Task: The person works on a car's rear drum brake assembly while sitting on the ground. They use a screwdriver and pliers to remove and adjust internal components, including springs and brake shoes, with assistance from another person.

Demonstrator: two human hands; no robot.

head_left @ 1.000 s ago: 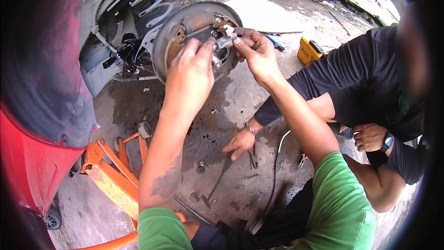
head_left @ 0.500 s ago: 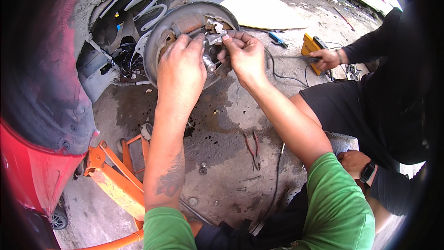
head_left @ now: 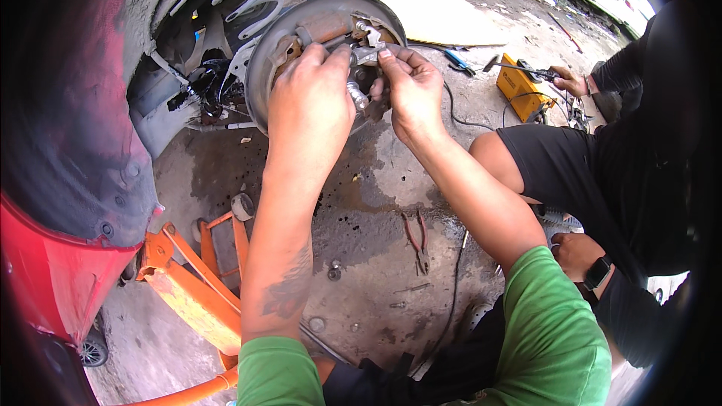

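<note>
A drum brake assembly with a round grey backing plate (head_left: 259, 83) stands at the upper middle, rusty inside, with a curved brake shoe (head_left: 286, 54) at its left. My left hand (head_left: 310, 109) is closed at the front of the assembly, fingers curled in and thumb pressed; what they hold is hidden behind the hand. My right hand (head_left: 414, 94) pinches a flat silvery metal piece (head_left: 368, 53) between thumb and fingers, beside the left fingertips. Just below sits a shiny metal stud (head_left: 356, 95). A small silvery fitting (head_left: 367, 33) shows above the pinched piece.
An orange floor jack (head_left: 192, 301) stands at lower left by the red car body (head_left: 53, 271). Pliers (head_left: 416, 243) lie on the concrete. A co-worker's hand (head_left: 570, 81) at right grips a hammer-like tool (head_left: 523, 70) near a yellow machine (head_left: 519, 94). A coil spring (head_left: 248, 4) hangs above.
The view has shifted slightly, placing the brake farther right. Both my hands keep their grip there. The co-worker's hand has drawn back to the right with the long tool.
</note>
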